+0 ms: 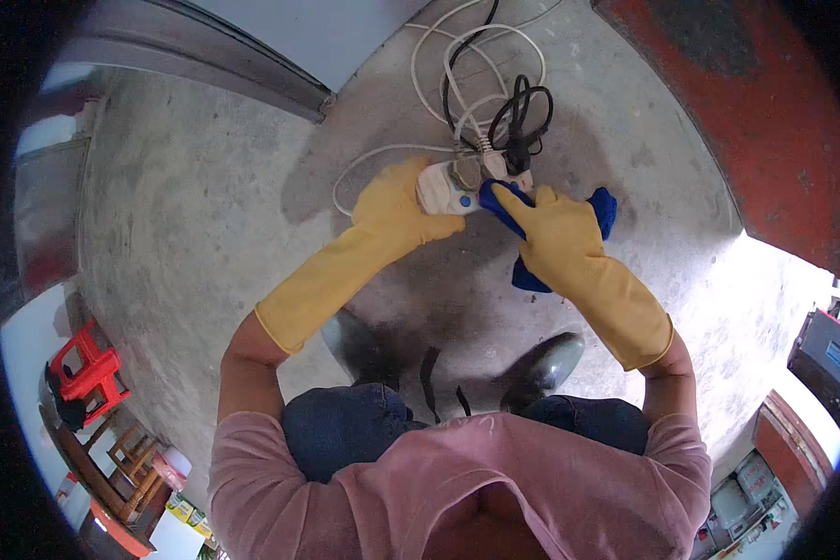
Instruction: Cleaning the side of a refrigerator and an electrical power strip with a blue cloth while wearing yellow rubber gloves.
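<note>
My left hand (395, 203), in a long yellow rubber glove, grips the left end of a white power strip (439, 192). The strip has blue buttons and carries several plugs: a grimy one (466, 173), a white plug (493, 164) and a black plug (518, 157). In the matching glove, my right hand (560, 227) holds a dark blue cloth (502, 210), pressed by a finger against the strip's front edge. Folds of the cloth hang out beneath and behind that hand. The strip's right end is partly covered by the cloth and fingers.
White cables (493, 56) and a bundled black cord (542, 112) loop over the concrete floor (203, 189) beyond the strip. A grey door frame (252, 63) rises at upper left, a red panel (756, 119) at right. A red plastic stool (91, 371) stands far left. My dark boots (549, 364) are below.
</note>
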